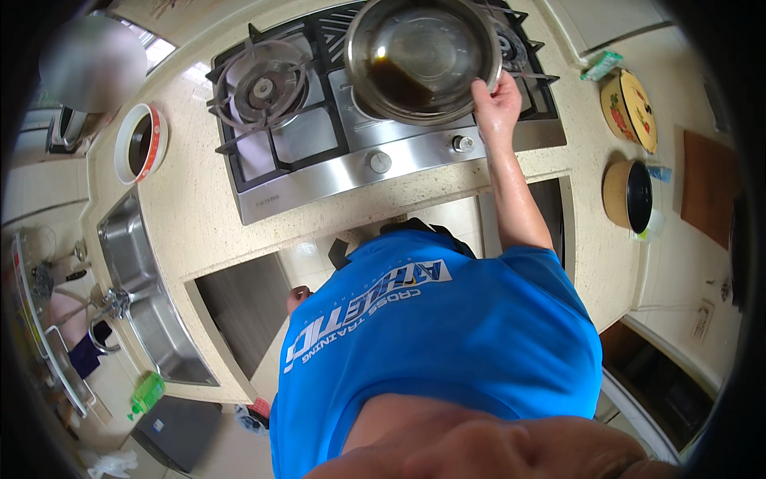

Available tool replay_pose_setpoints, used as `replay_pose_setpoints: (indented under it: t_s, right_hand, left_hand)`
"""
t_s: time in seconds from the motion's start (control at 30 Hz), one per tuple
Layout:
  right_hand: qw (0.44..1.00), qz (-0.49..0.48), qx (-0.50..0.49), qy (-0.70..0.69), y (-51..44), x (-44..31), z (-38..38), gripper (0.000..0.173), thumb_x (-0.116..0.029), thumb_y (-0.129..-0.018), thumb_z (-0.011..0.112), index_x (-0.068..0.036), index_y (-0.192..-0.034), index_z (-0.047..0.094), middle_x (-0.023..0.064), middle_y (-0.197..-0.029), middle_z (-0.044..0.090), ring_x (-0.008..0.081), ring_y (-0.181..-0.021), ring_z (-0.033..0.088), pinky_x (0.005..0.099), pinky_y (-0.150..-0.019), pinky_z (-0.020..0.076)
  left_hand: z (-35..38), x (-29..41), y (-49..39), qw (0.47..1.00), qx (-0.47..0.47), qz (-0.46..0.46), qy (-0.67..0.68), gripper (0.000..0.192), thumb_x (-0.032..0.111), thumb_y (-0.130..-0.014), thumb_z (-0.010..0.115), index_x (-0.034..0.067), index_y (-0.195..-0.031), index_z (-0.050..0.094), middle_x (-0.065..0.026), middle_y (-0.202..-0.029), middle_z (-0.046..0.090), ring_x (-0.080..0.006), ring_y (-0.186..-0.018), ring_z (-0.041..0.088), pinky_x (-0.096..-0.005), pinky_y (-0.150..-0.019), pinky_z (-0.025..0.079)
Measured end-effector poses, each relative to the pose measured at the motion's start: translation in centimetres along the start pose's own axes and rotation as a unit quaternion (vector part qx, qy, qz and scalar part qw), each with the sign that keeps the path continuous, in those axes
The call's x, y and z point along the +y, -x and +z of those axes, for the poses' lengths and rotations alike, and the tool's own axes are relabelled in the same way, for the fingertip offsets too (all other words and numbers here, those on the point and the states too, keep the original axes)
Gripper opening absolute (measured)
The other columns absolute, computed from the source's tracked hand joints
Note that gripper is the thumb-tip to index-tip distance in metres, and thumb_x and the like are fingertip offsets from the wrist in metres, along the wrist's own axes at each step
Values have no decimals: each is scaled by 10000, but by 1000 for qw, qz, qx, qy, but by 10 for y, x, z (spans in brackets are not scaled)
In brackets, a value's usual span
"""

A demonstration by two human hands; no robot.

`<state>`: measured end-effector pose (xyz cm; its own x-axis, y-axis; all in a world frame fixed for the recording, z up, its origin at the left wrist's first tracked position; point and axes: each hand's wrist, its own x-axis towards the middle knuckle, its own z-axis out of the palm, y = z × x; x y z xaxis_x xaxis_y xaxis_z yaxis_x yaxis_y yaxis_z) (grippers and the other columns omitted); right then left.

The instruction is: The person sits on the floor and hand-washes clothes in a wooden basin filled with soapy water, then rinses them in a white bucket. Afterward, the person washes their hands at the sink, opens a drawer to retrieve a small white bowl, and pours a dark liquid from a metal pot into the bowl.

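Note:
My right hand (500,108) grips the near right rim of a round stainless steel pan (431,51), thumb inside the rim and fingers outside. The pan is over the middle and right part of a gas hob (299,173). A small pool of dark brown liquid (398,84) lies along the pan's near left side. My left hand (298,296) hangs low beside my body, mostly hidden by the blue shirt; its fingers look curled, and I cannot see whether they hold anything.
The hob's left burner (262,88) has a raised grate. A white bowl with a red band (157,143) holds dark liquid on the left, beyond a double sink (170,341). Rightward stand a yellow lidded pot (616,108) and a tan pot with black interior (616,194).

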<state>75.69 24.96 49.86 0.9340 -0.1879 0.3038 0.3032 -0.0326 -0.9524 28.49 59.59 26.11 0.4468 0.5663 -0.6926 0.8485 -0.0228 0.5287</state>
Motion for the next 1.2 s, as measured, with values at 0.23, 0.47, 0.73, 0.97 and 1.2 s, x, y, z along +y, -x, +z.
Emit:
replay_pose_setpoints:
  t_s: [0.23, 0.47, 0.73, 0.97, 1.2]
  right_hand:
    - [997, -63, 10, 54, -13, -13, -9, 201, 23, -731, 565, -71, -646, 408, -73, -604, 409, 11, -568, 341, 157, -516, 303]
    - [989, -102, -6, 110, -20, -21, -3, 238, 2, -727, 561, -75, -612, 367, -60, -569, 389, 23, -549, 330, 170, -503, 308]
    - [992, -105, -23, 72, -28, -15, -5, 254, 10, -731, 573, -84, -617, 368, -68, -569, 388, 14, -545, 330, 164, -495, 301]
    - [997, 14, -54, -59, -42, 14, -13, 83, -10, -753, 587, -48, -727, 519, -55, -648, 485, 19, -577, 382, 157, -533, 316]
    - [978, 126, -101, -132, -53, 3, 4, 80, 20, -798, 547, -37, -842, 582, -7, -718, 588, 31, -519, 463, 167, -443, 338]
  left_hand:
    - [20, 0, 26, 999, 13, -12, -32, 261, 165, -819, 588, -28, -995, 586, -150, -790, 643, -201, -712, 636, -296, -632, 502]
    - [39, 4, 46, 999, 18, -30, 3, 261, 188, -824, 586, -17, -986, 586, -149, -791, 646, -200, -703, 635, -296, -629, 502]
    - [44, 53, 81, 998, 22, -49, 27, 249, 176, -837, 572, -8, -1003, 577, -146, -814, 654, -203, -701, 642, -304, -629, 507]
    - [58, 24, 84, 998, 45, -24, 30, 228, 166, -833, 577, 2, -992, 584, -138, -804, 655, -198, -669, 633, -303, -618, 506]
    - [48, 35, 94, 998, 58, -22, 32, 256, 189, -819, 589, 4, -997, 586, -132, -778, 655, -181, -650, 626, -300, -600, 503]
